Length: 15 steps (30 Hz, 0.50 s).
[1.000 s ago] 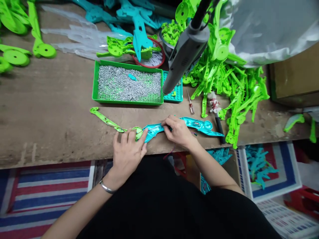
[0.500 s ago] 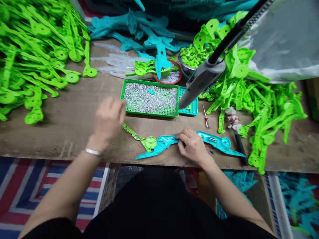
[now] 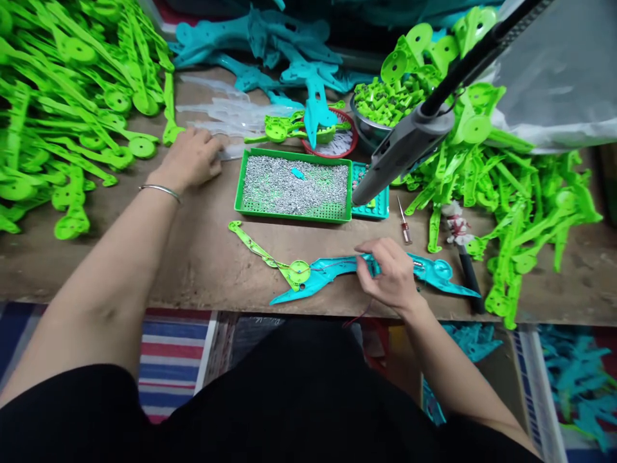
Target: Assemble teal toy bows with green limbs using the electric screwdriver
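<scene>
My left hand (image 3: pixel 193 157) is at the translucent plastic pieces (image 3: pixel 226 110) left of the green tray, with bent fingers closed at the end of the nearest piece; the fingertips are partly hidden. My right hand (image 3: pixel 388 273) rests over the middle of a long blue plastic shell (image 3: pixel 328 275), thumb and fingers apart. A lime-green arm-shaped part (image 3: pixel 258 247) with a round disc joins the shell's left end. A thin wire runs along both parts, and a reddish wire hangs off the table edge below my right hand.
A green tray (image 3: pixel 236 199) holds many small metal screws. Beside it are a blue basket (image 3: pixel 384 209), a grey electric screwdriver (image 3: pixel 400 151) hanging at a slant, and a small screwdriver (image 3: pixel 405 228). Lime-green parts (image 3: pixel 77 96) pile left and right; a black-handled tool (image 3: pixel 470 276) lies right.
My left hand has moved up and left from beside the tray to the translucent pieces. My right hand has opened its fingers and shifted slightly right over the shell.
</scene>
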Tool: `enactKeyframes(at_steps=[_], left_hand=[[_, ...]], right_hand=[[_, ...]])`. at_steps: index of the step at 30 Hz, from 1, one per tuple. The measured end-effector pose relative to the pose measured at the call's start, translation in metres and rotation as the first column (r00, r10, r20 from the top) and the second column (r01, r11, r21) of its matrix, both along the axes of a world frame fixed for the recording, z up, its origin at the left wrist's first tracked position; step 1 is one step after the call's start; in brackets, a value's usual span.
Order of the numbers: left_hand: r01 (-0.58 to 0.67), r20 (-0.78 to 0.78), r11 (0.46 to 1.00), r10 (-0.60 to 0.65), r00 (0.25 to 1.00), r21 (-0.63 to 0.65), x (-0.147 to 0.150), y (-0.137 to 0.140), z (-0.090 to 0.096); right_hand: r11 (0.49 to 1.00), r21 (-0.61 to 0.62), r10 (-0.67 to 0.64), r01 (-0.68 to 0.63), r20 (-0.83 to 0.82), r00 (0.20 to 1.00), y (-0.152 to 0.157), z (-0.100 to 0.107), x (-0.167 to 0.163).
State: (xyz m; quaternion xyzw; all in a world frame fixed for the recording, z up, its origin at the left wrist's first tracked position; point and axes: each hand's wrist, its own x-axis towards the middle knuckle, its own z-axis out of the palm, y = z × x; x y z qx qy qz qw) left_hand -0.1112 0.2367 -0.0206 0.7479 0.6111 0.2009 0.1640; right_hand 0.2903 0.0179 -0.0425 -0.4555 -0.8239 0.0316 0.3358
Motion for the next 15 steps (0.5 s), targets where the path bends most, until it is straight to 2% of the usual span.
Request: enactKeyframes(at_steps=[2, 4, 6, 8, 10, 12, 15], left_hand=[[-0.061, 0.056, 0.998, 0.061, 0.997, -0.008, -0.014, -0.013, 0.007], [-0.147, 0.085, 0.988, 0.143, 0.986, 0.042, -0.027, -0.033, 0.018], [-0.225, 0.060, 0.966, 0.219, 0.974, 0.124, -0.037, -0.064, 0.032], [-0.241, 0.016, 0.948, 0.243, 0.970, 0.209, -0.039, -0.104, 0.049], [-0.157, 0.066, 0.949, 0.144, 0.987, 0.275, -0.034, -0.148, 0.065], [-0.018, 0.134, 0.972, -0.014, 0.991, 0.235, -0.022, -0.189, 0.075], [0.078, 0.220, 0.985, -0.112, 0.969, 0.156, -0.004, -0.234, 0.078]], right_hand=[[0.998, 0.066, 0.019, -0.016, -0.043, 0.999, 0.002, 0.006, -0.005], [0.993, 0.111, 0.052, -0.044, -0.075, 0.996, 0.004, 0.012, -0.014], [0.988, 0.138, 0.084, -0.070, -0.104, 0.991, 0.005, 0.017, -0.024], [0.986, 0.144, 0.111, -0.090, -0.147, 0.983, 0.005, 0.021, -0.037], [0.985, 0.121, 0.146, -0.125, -0.192, 0.970, 0.004, 0.025, -0.051], [0.975, 0.053, 0.222, -0.216, -0.217, 0.951, 0.000, 0.027, -0.066], [0.914, -0.080, 0.370, -0.399, -0.244, 0.896, -0.008, 0.025, -0.087]])
